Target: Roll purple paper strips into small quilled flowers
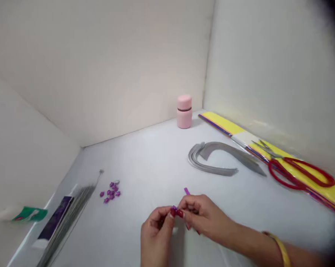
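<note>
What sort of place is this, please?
It looks like a small craft workspace: red-handled scissors, curved grey paper strips and small purple pieces lie on a white tabletop.

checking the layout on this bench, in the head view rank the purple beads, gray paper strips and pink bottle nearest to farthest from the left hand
From the left hand, in the head view:
1. Purple beads, ahead and to its left on the table
2. Gray paper strips, ahead and to its right
3. Pink bottle, farthest, straight ahead near the back wall
</note>
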### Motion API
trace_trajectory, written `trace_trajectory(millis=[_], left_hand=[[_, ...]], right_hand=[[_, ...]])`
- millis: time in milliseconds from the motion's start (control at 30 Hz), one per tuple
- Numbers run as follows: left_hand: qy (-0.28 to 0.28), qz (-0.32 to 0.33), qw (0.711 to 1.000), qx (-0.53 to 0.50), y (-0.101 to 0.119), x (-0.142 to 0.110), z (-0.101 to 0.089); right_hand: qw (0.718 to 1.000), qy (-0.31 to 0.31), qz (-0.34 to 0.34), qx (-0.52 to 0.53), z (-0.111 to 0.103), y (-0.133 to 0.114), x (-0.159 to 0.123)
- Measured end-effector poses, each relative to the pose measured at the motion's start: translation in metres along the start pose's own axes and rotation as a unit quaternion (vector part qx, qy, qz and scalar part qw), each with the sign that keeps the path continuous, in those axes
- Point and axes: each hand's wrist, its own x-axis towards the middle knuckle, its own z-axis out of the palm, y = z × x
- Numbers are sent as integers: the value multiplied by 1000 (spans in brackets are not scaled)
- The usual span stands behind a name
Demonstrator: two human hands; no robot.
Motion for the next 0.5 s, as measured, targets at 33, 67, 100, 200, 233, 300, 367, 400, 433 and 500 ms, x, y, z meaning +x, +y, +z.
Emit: trace_trajectory(millis=[33, 67, 100, 200, 233, 300, 367, 400, 433, 500], left_hand=[[5, 19, 1000, 19, 0, -1, 1], [10, 42, 998, 40, 0, -3, 1], [16, 69, 996, 61, 0, -4, 2], [44, 179, 974, 134, 2, -7, 4], [51, 217, 963, 153, 3, -8, 4], [62, 280, 942, 175, 5, -9, 6], [71, 316, 928, 182, 6, -10, 7], [76, 319, 928, 179, 7, -10, 8], [79, 306, 933, 169, 7, -10, 8], [75, 227, 963, 123, 8, -8, 8]], right_hand=[[1000, 3, 4, -1, 1, -2, 0], [1000, 7, 9, 0, 1, -4, 1], [1000, 10, 13, 3, 2, -5, 1], [999, 24, 26, 19, 4, -3, 2], [999, 28, 26, 26, 4, -2, 2], [999, 27, 15, 37, 5, 1, 2], [999, 20, -1, 45, 6, 1, 1], [999, 20, -7, 47, 6, 1, 1], [999, 20, -10, 48, 6, 1, 1], [999, 22, -14, 45, 5, 0, 0]])
